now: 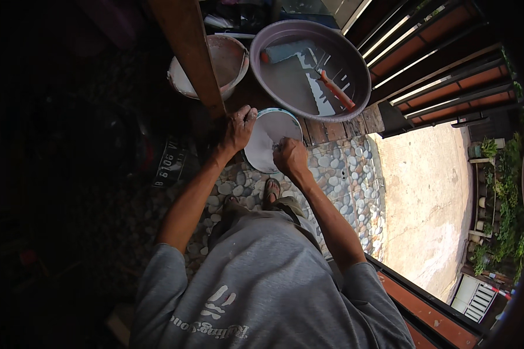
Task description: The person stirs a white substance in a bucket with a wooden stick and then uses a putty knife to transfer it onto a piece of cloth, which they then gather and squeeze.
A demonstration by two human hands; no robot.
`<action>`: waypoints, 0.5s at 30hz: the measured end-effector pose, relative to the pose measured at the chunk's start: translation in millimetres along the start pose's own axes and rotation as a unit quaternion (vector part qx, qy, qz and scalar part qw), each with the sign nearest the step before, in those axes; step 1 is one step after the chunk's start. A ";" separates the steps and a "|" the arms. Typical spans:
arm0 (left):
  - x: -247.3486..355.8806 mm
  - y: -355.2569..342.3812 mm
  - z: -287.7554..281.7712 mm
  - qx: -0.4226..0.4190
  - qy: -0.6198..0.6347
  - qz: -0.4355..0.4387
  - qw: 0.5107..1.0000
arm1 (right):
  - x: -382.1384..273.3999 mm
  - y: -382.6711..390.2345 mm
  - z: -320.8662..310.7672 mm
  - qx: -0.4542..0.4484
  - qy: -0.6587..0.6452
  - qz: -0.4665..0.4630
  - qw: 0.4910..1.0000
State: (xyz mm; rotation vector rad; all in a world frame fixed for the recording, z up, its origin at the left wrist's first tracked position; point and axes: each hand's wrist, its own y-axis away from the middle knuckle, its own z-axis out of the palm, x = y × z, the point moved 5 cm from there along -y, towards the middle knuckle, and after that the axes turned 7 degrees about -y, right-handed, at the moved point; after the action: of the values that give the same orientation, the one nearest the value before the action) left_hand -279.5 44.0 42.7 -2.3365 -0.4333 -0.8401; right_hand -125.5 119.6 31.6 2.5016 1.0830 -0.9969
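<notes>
Ideally, I should brace the round bucket [252, 164] from the left and work low and evenly. My right fingers [285, 149] curl narrow over its pale mixture [261, 131]; I cannot tell what they hold. My left fingers [248, 115] bend at the left rim, closure unclear. The bucket stands nearer than the basin [339, 36], mouth upward; its circular outline shows no long axis.

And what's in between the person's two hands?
In the head view, between the left hand and the right hand is pale mixture inside a round bucket.
</notes>
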 end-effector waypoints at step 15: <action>2.7 0.9 -4.9 -0.011 0.029 -0.059 0.998 | 1.3 10.5 7.1 -0.064 -0.015 0.001 0.998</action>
State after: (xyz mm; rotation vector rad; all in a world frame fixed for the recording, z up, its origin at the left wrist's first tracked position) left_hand -279.3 40.4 47.1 -2.3196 -0.5434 -0.9690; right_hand -120.8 109.7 24.9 2.3785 1.0986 -0.9305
